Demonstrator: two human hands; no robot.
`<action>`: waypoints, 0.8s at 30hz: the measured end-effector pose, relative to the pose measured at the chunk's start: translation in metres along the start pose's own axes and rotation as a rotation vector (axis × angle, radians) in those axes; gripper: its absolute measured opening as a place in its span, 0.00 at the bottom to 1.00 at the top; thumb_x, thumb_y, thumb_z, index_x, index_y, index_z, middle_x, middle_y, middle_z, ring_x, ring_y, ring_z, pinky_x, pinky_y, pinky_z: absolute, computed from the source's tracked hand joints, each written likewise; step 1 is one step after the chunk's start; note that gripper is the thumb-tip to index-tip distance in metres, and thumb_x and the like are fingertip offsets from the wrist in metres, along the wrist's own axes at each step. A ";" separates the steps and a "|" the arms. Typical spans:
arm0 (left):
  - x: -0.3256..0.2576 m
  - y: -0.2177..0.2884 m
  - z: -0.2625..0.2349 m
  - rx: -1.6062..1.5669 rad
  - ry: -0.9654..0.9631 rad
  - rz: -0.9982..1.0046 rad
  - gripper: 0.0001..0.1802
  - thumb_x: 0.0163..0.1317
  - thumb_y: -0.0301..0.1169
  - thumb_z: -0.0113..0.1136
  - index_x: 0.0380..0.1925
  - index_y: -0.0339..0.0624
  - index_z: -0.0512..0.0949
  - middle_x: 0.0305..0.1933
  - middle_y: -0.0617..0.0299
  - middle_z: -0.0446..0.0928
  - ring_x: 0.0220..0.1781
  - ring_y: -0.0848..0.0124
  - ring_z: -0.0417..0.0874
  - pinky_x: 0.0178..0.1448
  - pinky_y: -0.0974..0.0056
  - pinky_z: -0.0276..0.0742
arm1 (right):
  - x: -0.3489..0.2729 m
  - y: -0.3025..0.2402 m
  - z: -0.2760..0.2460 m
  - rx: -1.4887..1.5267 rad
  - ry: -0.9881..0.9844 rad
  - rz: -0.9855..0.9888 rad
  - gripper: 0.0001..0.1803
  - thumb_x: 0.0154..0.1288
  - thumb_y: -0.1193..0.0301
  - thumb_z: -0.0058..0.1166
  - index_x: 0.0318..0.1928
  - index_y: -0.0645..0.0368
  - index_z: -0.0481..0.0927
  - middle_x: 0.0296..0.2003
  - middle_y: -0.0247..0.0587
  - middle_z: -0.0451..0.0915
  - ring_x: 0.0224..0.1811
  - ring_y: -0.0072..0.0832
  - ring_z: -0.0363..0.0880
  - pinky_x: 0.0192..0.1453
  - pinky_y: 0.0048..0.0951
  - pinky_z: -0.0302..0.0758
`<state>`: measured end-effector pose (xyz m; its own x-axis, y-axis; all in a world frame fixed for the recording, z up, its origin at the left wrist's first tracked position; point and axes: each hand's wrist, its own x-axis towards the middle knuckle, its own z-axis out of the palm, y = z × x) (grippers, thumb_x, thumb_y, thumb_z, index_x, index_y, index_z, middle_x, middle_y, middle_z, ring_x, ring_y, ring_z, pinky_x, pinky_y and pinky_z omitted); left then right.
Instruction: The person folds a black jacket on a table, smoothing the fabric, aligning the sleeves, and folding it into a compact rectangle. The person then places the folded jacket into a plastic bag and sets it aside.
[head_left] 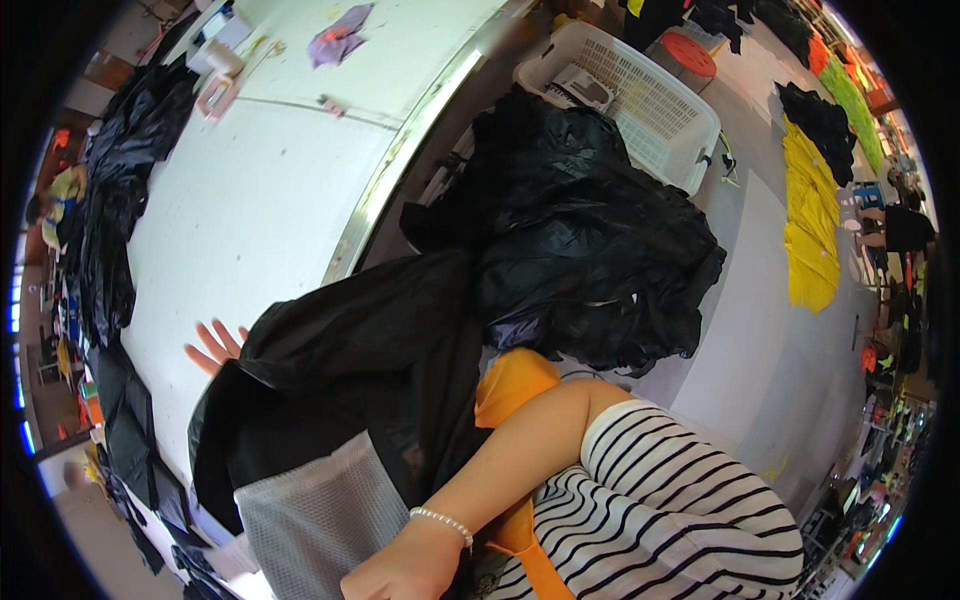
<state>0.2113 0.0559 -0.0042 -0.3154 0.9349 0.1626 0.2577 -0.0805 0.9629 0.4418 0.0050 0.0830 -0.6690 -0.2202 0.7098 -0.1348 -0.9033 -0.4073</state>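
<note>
My left hand (pixel 214 346) shows only its fingertips, spread apart beyond the left edge of a black garment (pixel 370 330); the fabric covers its palm and wrist. The garment is draped across me and over the table edge. A panel of grey mesh fabric (pixel 320 500) hangs on its lower part. My right hand (pixel 405 572), with a pearl-like bracelet on the wrist, is low in the picture beside the mesh. Its fingers are curled and partly cut off by the lower edge, so what they grip cannot be made out.
A white table (pixel 260 190) stretches to the left, with tape rolls (pixel 216 96) and a purple scrap (pixel 340 38) on it. A heap of black garments (pixel 580 230) lies by a white plastic basket (pixel 640 100). Farther right, a yellow garment (pixel 810 220) lies on the floor.
</note>
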 end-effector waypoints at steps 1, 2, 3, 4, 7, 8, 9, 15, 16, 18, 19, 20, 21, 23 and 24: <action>-0.006 0.008 -0.019 0.001 0.026 0.019 0.19 0.62 0.29 0.57 0.53 0.33 0.74 0.47 0.59 0.79 0.46 0.77 0.77 0.51 0.71 0.71 | 0.009 0.010 0.003 -0.074 0.016 0.054 0.24 0.47 0.72 0.51 0.45 0.78 0.77 0.36 0.48 0.82 0.37 0.29 0.77 0.45 0.26 0.73; -0.015 0.008 -0.030 0.004 0.033 0.022 0.19 0.62 0.29 0.58 0.52 0.33 0.74 0.47 0.59 0.79 0.46 0.77 0.77 0.51 0.71 0.71 | 0.012 0.017 0.004 -0.150 0.042 0.102 0.24 0.49 0.70 0.52 0.44 0.77 0.77 0.35 0.49 0.82 0.36 0.29 0.77 0.43 0.27 0.73; -0.027 0.010 -0.045 0.015 0.051 0.020 0.19 0.62 0.29 0.58 0.52 0.33 0.74 0.47 0.60 0.79 0.46 0.77 0.77 0.51 0.71 0.71 | 0.013 0.023 0.007 -0.217 0.064 0.156 0.23 0.51 0.68 0.53 0.44 0.75 0.78 0.34 0.49 0.82 0.35 0.29 0.78 0.42 0.28 0.73; -0.039 0.012 -0.057 0.024 0.066 0.023 0.19 0.62 0.29 0.58 0.52 0.33 0.74 0.48 0.60 0.79 0.46 0.77 0.77 0.51 0.71 0.71 | 0.011 0.027 0.009 -0.288 0.091 0.207 0.23 0.52 0.66 0.55 0.44 0.74 0.78 0.34 0.49 0.81 0.35 0.29 0.78 0.40 0.29 0.73; -0.094 0.019 -0.109 0.065 0.161 0.024 0.20 0.61 0.29 0.59 0.52 0.33 0.74 0.48 0.60 0.78 0.45 0.77 0.77 0.51 0.71 0.71 | 0.003 0.030 0.004 -0.563 0.097 0.444 0.20 0.62 0.61 0.57 0.43 0.68 0.74 0.37 0.49 0.79 0.36 0.34 0.79 0.41 0.30 0.76; -0.116 0.022 -0.126 0.086 0.194 0.018 0.20 0.61 0.29 0.59 0.52 0.33 0.74 0.48 0.60 0.78 0.45 0.77 0.77 0.51 0.71 0.71 | -0.007 0.019 0.007 -0.624 0.256 0.494 0.22 0.61 0.61 0.58 0.47 0.67 0.72 0.35 0.50 0.80 0.35 0.36 0.80 0.40 0.31 0.76; -0.133 0.024 -0.141 0.103 0.226 0.014 0.20 0.61 0.29 0.59 0.52 0.33 0.74 0.48 0.60 0.78 0.45 0.77 0.77 0.51 0.71 0.71 | -0.013 -0.001 0.009 -0.738 0.389 0.687 0.24 0.60 0.63 0.58 0.50 0.66 0.70 0.31 0.50 0.79 0.32 0.41 0.81 0.38 0.33 0.76; -0.211 0.043 -0.197 0.206 0.308 0.033 0.20 0.60 0.29 0.60 0.52 0.33 0.74 0.48 0.60 0.78 0.45 0.78 0.76 0.50 0.71 0.71 | -0.011 -0.058 0.013 -1.706 0.539 0.675 0.14 0.49 0.76 0.58 0.40 0.61 0.82 0.29 0.49 0.81 0.33 0.42 0.81 0.41 0.32 0.77; -0.223 0.047 -0.205 0.222 0.319 0.044 0.20 0.60 0.29 0.61 0.52 0.33 0.74 0.48 0.60 0.78 0.45 0.78 0.76 0.50 0.71 0.71 | 0.000 -0.070 0.014 -1.861 0.569 0.580 0.12 0.57 0.68 0.57 0.40 0.60 0.82 0.33 0.52 0.81 0.38 0.44 0.81 0.44 0.35 0.76; -0.236 0.051 -0.216 0.244 0.321 0.067 0.21 0.60 0.29 0.61 0.52 0.33 0.74 0.49 0.60 0.78 0.45 0.78 0.76 0.50 0.71 0.71 | 0.032 -0.107 0.023 -2.021 0.669 0.348 0.14 0.55 0.71 0.57 0.40 0.66 0.80 0.33 0.54 0.82 0.37 0.40 0.81 0.46 0.36 0.75; -0.244 0.053 -0.223 0.257 0.326 0.082 0.21 0.59 0.29 0.61 0.52 0.33 0.74 0.49 0.60 0.78 0.44 0.78 0.76 0.50 0.71 0.71 | 0.048 -0.123 0.029 -2.159 0.682 0.227 0.14 0.55 0.71 0.57 0.41 0.67 0.80 0.34 0.55 0.82 0.38 0.39 0.81 0.47 0.36 0.75; -0.237 0.042 -0.220 0.220 0.296 0.105 0.21 0.59 0.29 0.61 0.52 0.33 0.74 0.49 0.60 0.78 0.44 0.78 0.76 0.50 0.71 0.71 | 0.061 -0.136 0.052 -2.401 0.637 0.262 0.14 0.55 0.72 0.56 0.42 0.67 0.80 0.35 0.56 0.82 0.40 0.41 0.81 0.48 0.37 0.75; -0.242 0.041 -0.224 0.254 0.292 0.093 0.21 0.59 0.29 0.62 0.52 0.33 0.74 0.49 0.60 0.78 0.44 0.78 0.76 0.50 0.71 0.71 | 0.068 -0.146 0.053 -2.584 0.580 0.238 0.15 0.55 0.72 0.55 0.42 0.66 0.80 0.36 0.57 0.81 0.41 0.43 0.81 0.49 0.37 0.75; -0.253 0.034 -0.234 0.325 0.288 0.069 0.21 0.59 0.29 0.62 0.52 0.33 0.74 0.49 0.60 0.78 0.44 0.78 0.76 0.50 0.71 0.71 | 0.071 -0.151 0.034 -2.731 0.650 0.287 0.15 0.52 0.75 0.52 0.42 0.66 0.80 0.38 0.58 0.81 0.43 0.48 0.80 0.50 0.37 0.75; -0.260 0.033 -0.243 0.361 0.285 0.070 0.21 0.59 0.29 0.62 0.52 0.33 0.75 0.49 0.60 0.78 0.44 0.78 0.76 0.50 0.71 0.71 | 0.076 -0.152 0.023 -2.750 0.771 0.225 0.16 0.50 0.76 0.50 0.41 0.65 0.81 0.38 0.59 0.81 0.44 0.50 0.79 0.50 0.38 0.74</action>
<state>0.0798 -0.2738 0.0376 -0.5114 0.7953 0.3256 0.5725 0.0327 0.8193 0.4287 0.1174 0.2122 -0.6625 0.3336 0.6707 0.3024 0.9383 -0.1680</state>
